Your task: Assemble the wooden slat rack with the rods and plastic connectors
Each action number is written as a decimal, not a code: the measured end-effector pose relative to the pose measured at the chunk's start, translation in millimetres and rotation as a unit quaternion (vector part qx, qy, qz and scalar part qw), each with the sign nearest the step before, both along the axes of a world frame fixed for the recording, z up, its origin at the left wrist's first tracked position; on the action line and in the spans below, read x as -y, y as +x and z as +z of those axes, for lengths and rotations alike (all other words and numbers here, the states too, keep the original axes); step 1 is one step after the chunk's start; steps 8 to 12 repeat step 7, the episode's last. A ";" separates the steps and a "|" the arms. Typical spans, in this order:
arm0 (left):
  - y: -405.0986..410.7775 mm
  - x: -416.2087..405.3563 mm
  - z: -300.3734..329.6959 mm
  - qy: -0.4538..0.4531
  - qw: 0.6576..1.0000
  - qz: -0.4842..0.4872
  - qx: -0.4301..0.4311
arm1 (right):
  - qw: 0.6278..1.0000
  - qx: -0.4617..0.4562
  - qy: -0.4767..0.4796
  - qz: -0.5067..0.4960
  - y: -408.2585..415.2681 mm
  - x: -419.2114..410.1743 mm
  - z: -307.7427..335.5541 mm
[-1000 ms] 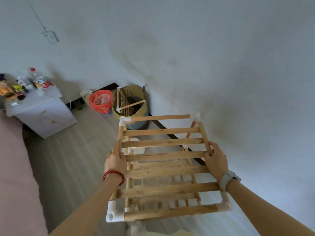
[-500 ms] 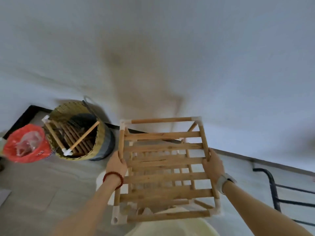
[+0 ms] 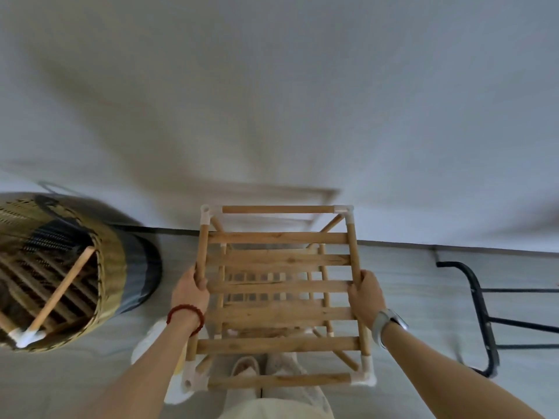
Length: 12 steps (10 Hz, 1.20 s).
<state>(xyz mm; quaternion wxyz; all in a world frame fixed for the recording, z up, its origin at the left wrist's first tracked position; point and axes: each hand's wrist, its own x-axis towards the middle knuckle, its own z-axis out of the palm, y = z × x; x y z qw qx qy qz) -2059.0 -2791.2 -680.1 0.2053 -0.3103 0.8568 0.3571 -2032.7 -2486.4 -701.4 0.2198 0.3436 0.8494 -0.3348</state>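
Note:
The wooden slat rack is in front of me, seen from above, with its far edge close to the wall. Its top tier has several flat slats between round rods, joined by white plastic connectors at the corners. A lower tier shows through the slats. My left hand grips the left side rod about halfway along. My right hand grips the right side rod opposite it. Whether the rack's feet touch the floor is hidden.
A woven basket stands at the left and holds more rods, slats and a white connector. A black metal frame lies on the floor at the right. The white wall rises just beyond the rack. My feet are below the rack.
The view has swung right and downward. The rack, held in both hands throughout, has come nearer the wall. The red bin and white cabinet have left the view.

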 end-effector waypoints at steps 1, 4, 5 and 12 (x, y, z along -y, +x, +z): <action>-16.0 -2.8 -14.4 -0.002 1.000 -0.006 0.004 | 1.000 0.008 0.002 -0.014 -12.7 -0.9 -14.9; -54.7 -3.6 -43.2 0.041 0.999 -0.027 0.004 | 0.999 0.004 0.011 -0.030 -33.2 -2.5 -51.9; -56.7 -2.3 -47.1 0.035 0.996 -0.072 0.038 | 0.999 0.019 0.025 -0.008 -33.5 1.3 -51.9; -64.2 -9.8 -8.1 -0.059 0.972 -0.218 0.066 | 0.995 0.056 0.024 0.079 -45.6 19.5 -6.9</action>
